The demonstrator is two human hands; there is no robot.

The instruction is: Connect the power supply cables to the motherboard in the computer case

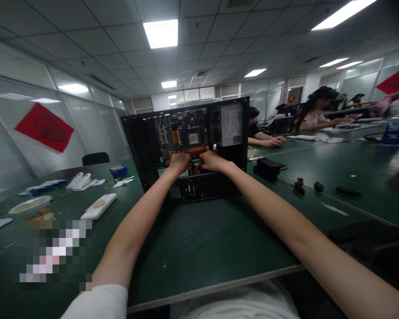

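An opened black computer case stands upright on the green table, its inside facing me. Within it are a motherboard and, at the upper right, a silver power supply. My left hand is closed at the lower edge of the motherboard; what its fingers pinch is hidden. Close beside it, my right hand is closed around a red cable that shows by its fingertips. The connector end of that cable cannot be made out.
To the left lie a white power bank, a plastic tub, a blue box and papers. On the right are a black box and small black parts. Other people sit at the tables beyond; one rests their hands behind the case.
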